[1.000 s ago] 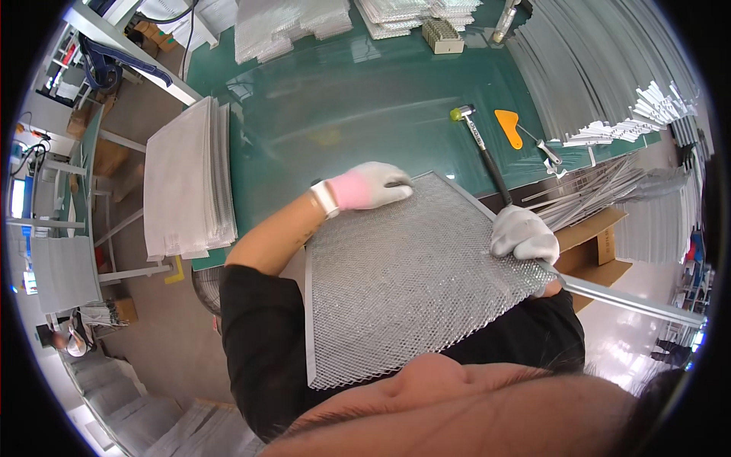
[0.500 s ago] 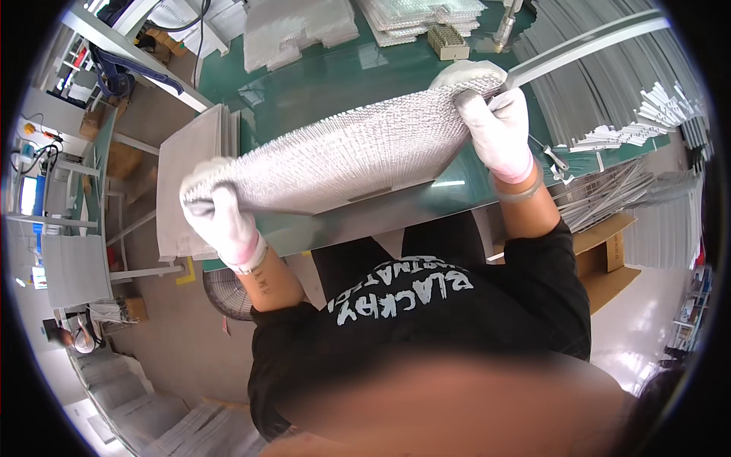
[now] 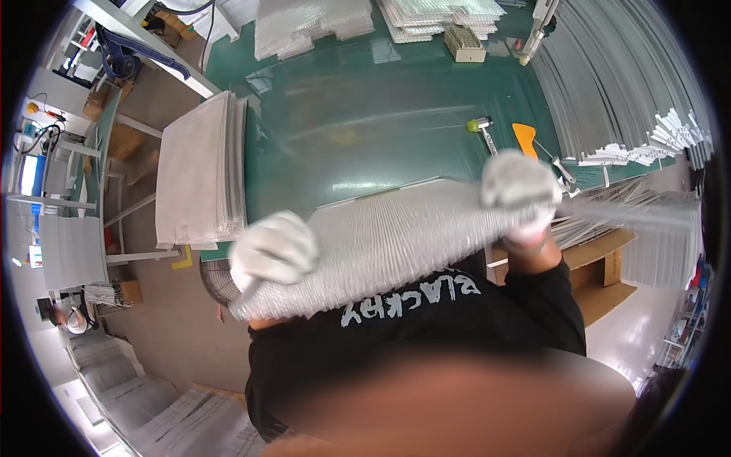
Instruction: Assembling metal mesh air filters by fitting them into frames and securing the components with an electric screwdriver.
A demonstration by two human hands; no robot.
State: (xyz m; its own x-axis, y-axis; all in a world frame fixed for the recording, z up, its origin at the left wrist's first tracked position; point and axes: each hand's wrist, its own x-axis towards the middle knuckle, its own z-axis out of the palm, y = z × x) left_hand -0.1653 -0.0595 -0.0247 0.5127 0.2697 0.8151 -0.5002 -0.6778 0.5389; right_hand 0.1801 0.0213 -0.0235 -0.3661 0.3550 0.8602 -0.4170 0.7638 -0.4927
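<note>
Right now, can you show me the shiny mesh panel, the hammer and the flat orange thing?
Mesh panel [image 3: 392, 238]: head view, middle of its mesh.
Hammer [image 3: 482, 124]: head view, on its head.
Flat orange thing [image 3: 524, 139]: head view, its wide part.

Two gloved hands [image 3: 276, 248], one mesh panel [image 3: 396, 232]!
On the green tabletop [image 3: 365, 114], one mallet [image 3: 480, 125], one orange scraper [image 3: 525, 139], one slim handled tool [image 3: 563, 170], one slotted block [image 3: 466, 46]; below right, one open cardboard box [image 3: 612, 270].
</note>
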